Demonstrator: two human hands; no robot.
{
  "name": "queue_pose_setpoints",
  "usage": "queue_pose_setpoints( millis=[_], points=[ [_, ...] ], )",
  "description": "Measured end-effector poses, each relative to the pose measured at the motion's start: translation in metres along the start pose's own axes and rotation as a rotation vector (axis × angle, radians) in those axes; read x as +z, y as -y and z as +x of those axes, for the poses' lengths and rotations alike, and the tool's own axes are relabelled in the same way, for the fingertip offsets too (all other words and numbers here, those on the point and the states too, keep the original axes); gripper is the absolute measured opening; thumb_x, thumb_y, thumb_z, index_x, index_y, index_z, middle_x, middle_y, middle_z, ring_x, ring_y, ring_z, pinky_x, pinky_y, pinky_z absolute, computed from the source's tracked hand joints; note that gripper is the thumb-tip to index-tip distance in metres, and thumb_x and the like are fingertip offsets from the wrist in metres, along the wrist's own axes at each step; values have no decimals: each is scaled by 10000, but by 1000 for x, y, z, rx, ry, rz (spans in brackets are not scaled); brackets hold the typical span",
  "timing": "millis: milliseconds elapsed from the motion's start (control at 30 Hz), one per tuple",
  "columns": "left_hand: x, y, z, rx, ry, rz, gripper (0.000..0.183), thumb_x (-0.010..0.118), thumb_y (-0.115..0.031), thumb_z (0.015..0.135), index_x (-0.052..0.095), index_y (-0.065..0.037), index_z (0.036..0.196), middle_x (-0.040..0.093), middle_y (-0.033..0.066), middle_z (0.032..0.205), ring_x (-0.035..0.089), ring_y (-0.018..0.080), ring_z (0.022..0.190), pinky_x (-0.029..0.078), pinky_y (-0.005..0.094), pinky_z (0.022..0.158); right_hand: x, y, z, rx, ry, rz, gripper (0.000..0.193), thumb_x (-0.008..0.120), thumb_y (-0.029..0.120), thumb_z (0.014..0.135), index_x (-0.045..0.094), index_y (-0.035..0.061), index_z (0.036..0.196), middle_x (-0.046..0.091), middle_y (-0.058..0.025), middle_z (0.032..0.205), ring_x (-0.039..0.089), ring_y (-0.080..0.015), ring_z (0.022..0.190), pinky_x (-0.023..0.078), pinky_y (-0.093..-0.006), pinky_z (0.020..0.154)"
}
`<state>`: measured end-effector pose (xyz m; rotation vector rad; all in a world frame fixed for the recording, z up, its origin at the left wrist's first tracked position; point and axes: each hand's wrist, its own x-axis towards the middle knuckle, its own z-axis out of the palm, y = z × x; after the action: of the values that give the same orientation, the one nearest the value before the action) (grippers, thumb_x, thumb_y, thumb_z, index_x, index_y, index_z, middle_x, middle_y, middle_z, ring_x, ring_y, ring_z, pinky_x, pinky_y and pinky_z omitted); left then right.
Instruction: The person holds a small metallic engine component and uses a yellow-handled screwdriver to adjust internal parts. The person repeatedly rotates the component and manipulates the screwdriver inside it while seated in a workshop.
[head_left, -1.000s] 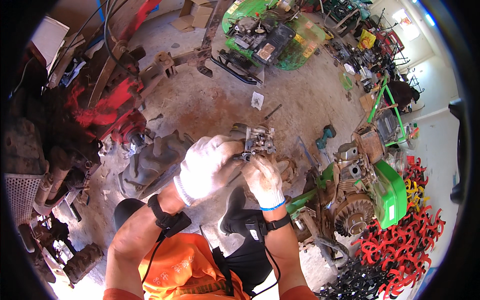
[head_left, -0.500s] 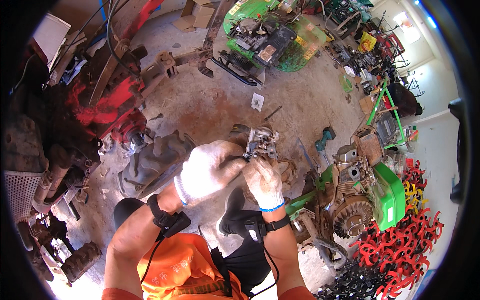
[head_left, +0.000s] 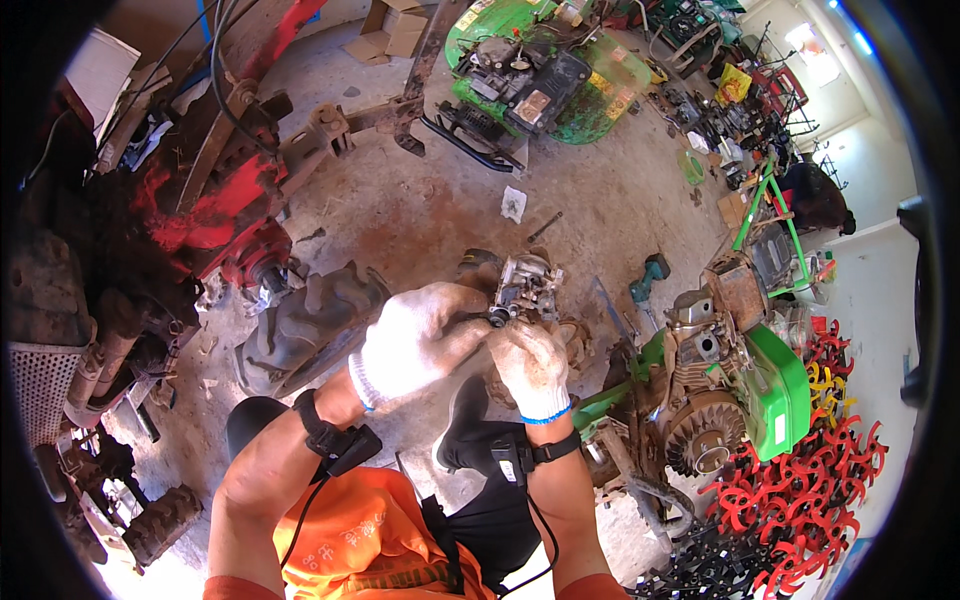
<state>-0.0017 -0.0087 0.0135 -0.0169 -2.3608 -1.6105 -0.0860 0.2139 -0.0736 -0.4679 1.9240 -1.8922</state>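
Note:
Both of my hands wear white knit work gloves and meet in front of me. Between and just beyond them is a small silver metal engine part, which looks like a carburetor [head_left: 528, 285]. My right hand [head_left: 530, 362] is closed on its near side, fingers curled under it. My left hand [head_left: 420, 335] is closed too, thumb and fingertips pinched at the part's lower left, beside a small dark round end. The fingertips are partly hidden, so anything tiny between them cannot be made out.
A green-housed engine [head_left: 705, 400] with a bare finned flywheel stands at right, near a teal power tool [head_left: 652, 275]. Red and black curved blades [head_left: 800, 490] lie piled at lower right. Red machinery [head_left: 210, 210] fills the left. A green mower [head_left: 540, 80] stands beyond.
The carburetor has tilted slightly and shifted a little to the right in my hands. Its dark round end shows more clearly by my left fingertips. Both hands have barely moved.

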Motion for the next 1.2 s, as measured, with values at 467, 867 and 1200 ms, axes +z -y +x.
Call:
queue_pose_setpoints(
  millis=[467,867,1200],
  points=[
    [0,9,-1,-354,203,-610,307,644,-250,1108,688,8,1269,752,96,1028,739,205,908,593,366,834,24,56,15,47,120,611,703,734,83,950,463,15,1594,584,-249,1532,578,-411,1431,505,-498,1165],
    [14,20,-7,-577,436,-1580,374,720,-300,1072,629,-27,1310,746,65,1113,736,215,961,614,414,886,29,59,15,37,126,796,725,713,144,983,423,-7,1630,559,-258,1572,554,-424,1443,486,-531,1200],
    [13,15,-7,-644,474,-1579,361,693,-399,1071,674,-43,1127,647,41,835,565,166,620,506,393,701,32,60,15,-61,112,646,729,737,167,1000,423,-9,1633,552,-253,1598,547,-418,1465,484,-547,1212]
  ],
)
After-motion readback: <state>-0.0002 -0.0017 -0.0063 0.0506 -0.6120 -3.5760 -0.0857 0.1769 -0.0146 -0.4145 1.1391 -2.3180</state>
